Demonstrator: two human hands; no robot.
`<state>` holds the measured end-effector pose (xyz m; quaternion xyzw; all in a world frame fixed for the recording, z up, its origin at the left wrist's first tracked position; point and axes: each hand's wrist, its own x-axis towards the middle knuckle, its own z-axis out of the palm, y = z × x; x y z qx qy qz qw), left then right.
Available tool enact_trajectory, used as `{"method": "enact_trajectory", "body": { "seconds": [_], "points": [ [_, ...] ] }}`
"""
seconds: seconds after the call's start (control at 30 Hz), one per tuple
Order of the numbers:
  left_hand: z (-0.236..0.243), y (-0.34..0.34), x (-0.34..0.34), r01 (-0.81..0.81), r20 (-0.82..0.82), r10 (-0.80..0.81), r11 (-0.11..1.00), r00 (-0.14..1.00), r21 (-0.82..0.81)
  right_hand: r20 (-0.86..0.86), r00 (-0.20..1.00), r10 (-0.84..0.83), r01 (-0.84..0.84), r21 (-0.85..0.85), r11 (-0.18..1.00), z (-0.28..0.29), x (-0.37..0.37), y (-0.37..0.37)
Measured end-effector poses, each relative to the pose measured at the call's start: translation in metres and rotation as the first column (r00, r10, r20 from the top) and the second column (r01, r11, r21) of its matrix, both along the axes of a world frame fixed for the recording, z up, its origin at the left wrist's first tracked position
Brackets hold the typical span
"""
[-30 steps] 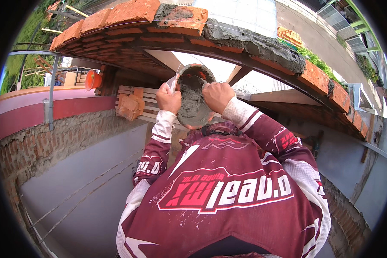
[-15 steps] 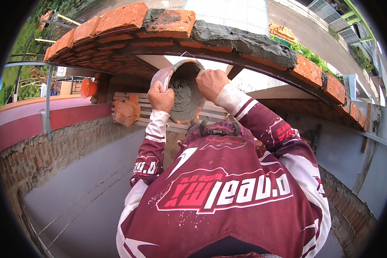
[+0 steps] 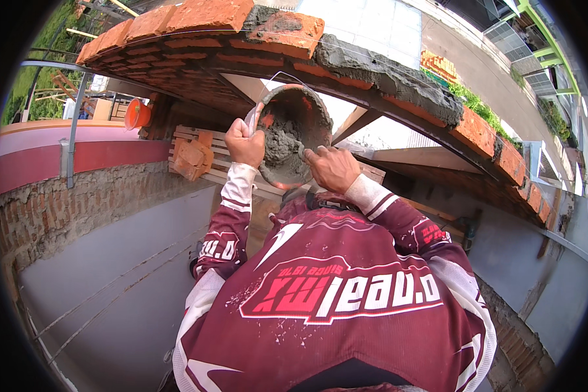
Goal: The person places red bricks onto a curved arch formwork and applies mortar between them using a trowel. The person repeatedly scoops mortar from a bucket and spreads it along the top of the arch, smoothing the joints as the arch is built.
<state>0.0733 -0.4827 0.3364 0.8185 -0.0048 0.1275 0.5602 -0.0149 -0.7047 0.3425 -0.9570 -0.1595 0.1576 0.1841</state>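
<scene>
A tilted bucket (image 3: 310, 114) with a wire handle holds lumpy grey mortar (image 3: 282, 140), its mouth toward me. My left hand (image 3: 245, 142) is closed on the bucket's left rim. My right hand (image 3: 332, 168) is at the bucket's lower right, fingers curled at the mortar around something I cannot make out, perhaps a tool. Just beyond the bucket runs a curved brick wall (image 3: 202, 19), with wet grey mortar (image 3: 398, 75) along part of its top and a thin string stretched over it.
Orange bricks (image 3: 193, 160) sit on a slatted wooden platform (image 3: 212, 173) left of the bucket. An orange bucket (image 3: 136, 115) stands on the pink-edged ledge (image 3: 72, 157). Two thin rods (image 3: 111, 294) cross the lower left. A street (image 3: 477, 52) shows beyond the brick wall.
My right hand has moved down from the upper right of the bucket's mouth to its lower right, into the mortar. The bucket has shifted a little left and its mouth shows more fully.
</scene>
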Motion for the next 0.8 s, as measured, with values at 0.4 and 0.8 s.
{"method": "enact_trajectory", "body": {
  "seconds": [0.4, 0.8],
  "points": [
    [0.017, -0.023, -0.011, -0.071, 0.179, 0.063, 0.997, 0.982, 0.037, -0.159, 0.977, 0.144, -0.153, -0.044, 0.987, 0.005, 0.069, 0.001],
    [0.002, 0.059, -0.020, -0.260, 0.141, 0.269, 0.963, 0.953, -0.076, 0.150, 0.904, 0.399, -0.343, -0.301, 0.890, 0.033, 0.061, 0.039]
  ]
}}
